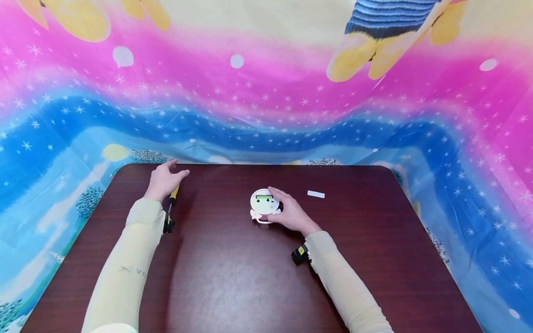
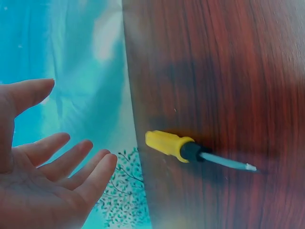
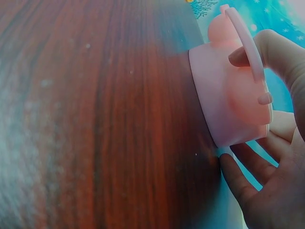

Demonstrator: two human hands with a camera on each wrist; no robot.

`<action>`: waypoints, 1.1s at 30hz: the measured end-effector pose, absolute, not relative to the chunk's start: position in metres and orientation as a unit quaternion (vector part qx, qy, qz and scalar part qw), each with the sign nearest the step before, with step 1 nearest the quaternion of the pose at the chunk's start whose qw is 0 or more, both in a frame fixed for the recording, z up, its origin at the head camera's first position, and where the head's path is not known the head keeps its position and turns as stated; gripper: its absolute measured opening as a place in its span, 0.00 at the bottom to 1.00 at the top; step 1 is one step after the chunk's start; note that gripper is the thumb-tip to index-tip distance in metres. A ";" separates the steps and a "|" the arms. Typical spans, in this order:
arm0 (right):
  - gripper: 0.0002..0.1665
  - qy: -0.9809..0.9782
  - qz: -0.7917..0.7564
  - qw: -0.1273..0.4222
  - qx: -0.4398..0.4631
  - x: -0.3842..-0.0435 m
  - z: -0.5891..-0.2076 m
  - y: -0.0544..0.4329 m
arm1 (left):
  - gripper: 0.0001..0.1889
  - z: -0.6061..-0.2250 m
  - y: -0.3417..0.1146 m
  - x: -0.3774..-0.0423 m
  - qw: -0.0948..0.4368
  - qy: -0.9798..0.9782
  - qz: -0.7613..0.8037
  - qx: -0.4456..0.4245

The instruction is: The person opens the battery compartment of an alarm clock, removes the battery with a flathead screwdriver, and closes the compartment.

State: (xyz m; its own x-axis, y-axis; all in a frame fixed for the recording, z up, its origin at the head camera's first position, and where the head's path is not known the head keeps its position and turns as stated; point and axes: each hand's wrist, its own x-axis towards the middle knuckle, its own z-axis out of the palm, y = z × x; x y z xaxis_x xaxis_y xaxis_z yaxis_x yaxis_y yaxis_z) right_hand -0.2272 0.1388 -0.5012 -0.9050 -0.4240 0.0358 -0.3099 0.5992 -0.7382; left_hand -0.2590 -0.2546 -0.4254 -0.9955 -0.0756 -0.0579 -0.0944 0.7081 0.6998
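Note:
A small pale pink alarm clock [image 1: 260, 207] lies with its back up on the table, its handle toward me. In the slot in its back a green battery [image 1: 264, 197] shows. My right hand [image 1: 293, 214] holds the clock from the right side; in the right wrist view the thumb reaches the handle [image 3: 245, 43] and the other fingers lie along the far side. At the table's far left, my left hand [image 1: 162, 180] is spread and holds nothing. Beside it a screwdriver [image 2: 164, 142] with a yellow handle and a metal shaft lies on the table.
A small flat white strip [image 1: 316, 194] lies to the right of the clock. The dark red-brown wooden table [image 1: 233, 277] ends at a patterned blue and pink cloth [image 1: 266, 92] that hangs behind it and at both sides.

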 end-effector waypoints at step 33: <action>0.54 0.884 -0.414 0.077 -0.202 -0.227 -0.503 0.139 | 0.23 -0.481 -0.267 -0.256 0.019 0.943 0.291 -0.159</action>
